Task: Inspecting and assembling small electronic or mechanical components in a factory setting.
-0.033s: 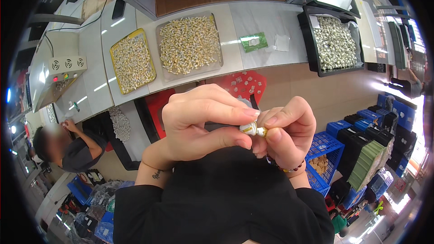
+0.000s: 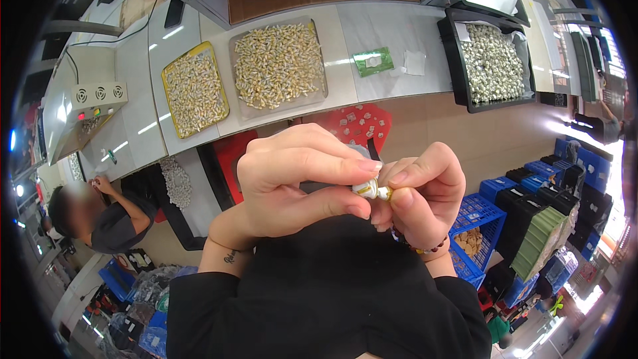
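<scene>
The piece (image 2: 363, 190) is held up in the air in front of the chest, between the two hands and on the near side of the worktop (image 2: 345, 86). The left hand (image 2: 292, 179) pinches its wide end between thumb and forefinger; the right hand's (image 2: 428, 193) fingers close on the narrow end, so both grips are tight and narrow.

For a steady hold, I would keep the two ends in one line, press lightly with the fingertips, and let the left hand brace while the right makes any fine adjustment. A hard squeeze could make the smooth, rounded surface slip.

The piece looks glossy white or silvery with gold bands, bulbous on the left and stepping down to a slim neck; whether it is one part or two joined cannot be told. On the worktop, the yellow tray (image 2: 226, 106) and the clear tray (image 2: 282, 108) hold slim gold-and-white parts. The deep black bin (image 2: 457, 73) at far right holds rounder, shiny, silvery lumps.
</scene>
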{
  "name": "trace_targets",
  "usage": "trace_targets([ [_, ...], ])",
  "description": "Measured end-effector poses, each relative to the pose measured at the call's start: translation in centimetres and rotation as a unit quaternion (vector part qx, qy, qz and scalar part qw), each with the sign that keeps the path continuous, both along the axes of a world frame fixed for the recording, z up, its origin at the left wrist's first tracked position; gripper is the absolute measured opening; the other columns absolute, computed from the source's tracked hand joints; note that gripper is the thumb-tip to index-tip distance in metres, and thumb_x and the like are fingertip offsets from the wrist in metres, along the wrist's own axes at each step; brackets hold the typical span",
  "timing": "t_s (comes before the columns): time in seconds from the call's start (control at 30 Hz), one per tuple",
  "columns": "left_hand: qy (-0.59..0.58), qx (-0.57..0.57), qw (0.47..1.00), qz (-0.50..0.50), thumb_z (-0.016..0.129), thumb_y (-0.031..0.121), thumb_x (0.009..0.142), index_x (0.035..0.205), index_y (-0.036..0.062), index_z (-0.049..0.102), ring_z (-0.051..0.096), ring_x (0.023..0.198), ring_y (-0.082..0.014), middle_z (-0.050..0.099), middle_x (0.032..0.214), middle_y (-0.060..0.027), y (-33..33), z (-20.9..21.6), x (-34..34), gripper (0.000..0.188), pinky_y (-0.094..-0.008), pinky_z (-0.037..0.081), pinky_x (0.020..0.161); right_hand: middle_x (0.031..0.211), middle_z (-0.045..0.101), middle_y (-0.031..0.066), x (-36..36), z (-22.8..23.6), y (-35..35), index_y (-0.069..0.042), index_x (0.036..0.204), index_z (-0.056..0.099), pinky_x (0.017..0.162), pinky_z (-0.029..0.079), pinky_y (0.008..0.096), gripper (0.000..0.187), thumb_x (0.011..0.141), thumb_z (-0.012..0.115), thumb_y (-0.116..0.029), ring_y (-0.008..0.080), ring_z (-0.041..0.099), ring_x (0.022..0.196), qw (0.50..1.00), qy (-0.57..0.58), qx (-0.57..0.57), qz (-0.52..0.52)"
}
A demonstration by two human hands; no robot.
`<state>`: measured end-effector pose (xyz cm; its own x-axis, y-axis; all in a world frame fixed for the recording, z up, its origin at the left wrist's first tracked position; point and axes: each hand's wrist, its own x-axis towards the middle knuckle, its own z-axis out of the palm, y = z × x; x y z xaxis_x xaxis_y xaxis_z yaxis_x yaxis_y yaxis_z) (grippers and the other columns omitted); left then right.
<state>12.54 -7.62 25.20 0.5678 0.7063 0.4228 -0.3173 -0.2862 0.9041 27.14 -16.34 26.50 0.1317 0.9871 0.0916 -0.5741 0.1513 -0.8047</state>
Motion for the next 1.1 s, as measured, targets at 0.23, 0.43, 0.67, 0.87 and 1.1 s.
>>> trace_targets([
  [0.23, 0.052, 0.078, 0.995, 0.032, 0.076, 0.024, 0.061, 0.08, 0.0038, 0.065, 0.057, 0.063, -0.015, 0.064, 0.076, -0.0091, 0.1, 0.7, -0.3, 0.031, -0.0228, 0.042, 0.053, 0.073, 0.057, 0.0109, 0.3, 0.7, -0.3, 0.005, 0.086, 0.046, 0.051, 0.047, 0.0199, 0.009, 0.079, 0.051, 0.008, 0.0112, 0.058, 0.062, 0.998, -0.018, -0.066, 0.015],
  [0.43, 0.085, 0.146, 0.984, 0.056, 0.077, 0.022, 0.06, 0.081, 0.0044, 0.065, 0.058, 0.063, -0.0155, 0.064, 0.075, -0.0091, 0.2, 1.2, -0.5, 0.03, -0.0238, 0.043, 0.053, 0.073, 0.057, 0.0101, 0.4, 0.7, -0.2, 0.005, 0.083, 0.047, 0.051, 0.047, 0.0198, 0.008, 0.078, 0.052, 0.009, 0.0113, 0.059, 0.061, 0.992, -0.117, -0.032, -0.017],
  [0.67, 0.085, 0.104, 0.99, 0.044, 0.077, 0.022, 0.059, 0.079, 0.0037, 0.066, 0.058, 0.06, -0.0152, 0.065, 0.073, -0.0086, 0.1, 1.1, -0.4, 0.029, -0.0236, 0.043, 0.053, 0.074, 0.057, 0.01, 0.6, 1.0, -0.1, 0.005, 0.083, 0.049, 0.053, 0.047, 0.0205, 0.009, 0.076, 0.053, 0.009, 0.0115, 0.059, 0.061, 0.984, -0.177, -0.01, -0.022],
  [0.87, 0.105, 0.17, 0.978, 0.061, 0.076, 0.022, 0.061, 0.08, 0.0033, 0.065, 0.059, 0.06, -0.0155, 0.065, 0.074, -0.0098, 0.0, 1.3, -0.4, 0.029, -0.0233, 0.044, 0.052, 0.072, 0.058, 0.0091, 0.5, 1.4, -0.2, 0.004, 0.081, 0.049, 0.051, 0.046, 0.0193, 0.007, 0.078, 0.053, 0.008, 0.0105, 0.059, 0.061, 0.992, -0.095, -0.077, 0.004],
  [1.1, 0.072, 0.119, 0.99, 0.011, 0.078, 0.021, 0.062, 0.08, 0.0002, 0.063, 0.058, 0.061, -0.0153, 0.064, 0.074, -0.01, 0.3, 1.1, -0.4, 0.031, -0.0231, 0.043, 0.054, 0.072, 0.059, 0.0102, 0.9, 1.6, -0.4, 0.004, 0.083, 0.048, 0.05, 0.046, 0.0189, 0.005, 0.08, 0.053, 0.005, 0.0106, 0.059, 0.06, 0.993, -0.081, -0.082, 0.033],
])
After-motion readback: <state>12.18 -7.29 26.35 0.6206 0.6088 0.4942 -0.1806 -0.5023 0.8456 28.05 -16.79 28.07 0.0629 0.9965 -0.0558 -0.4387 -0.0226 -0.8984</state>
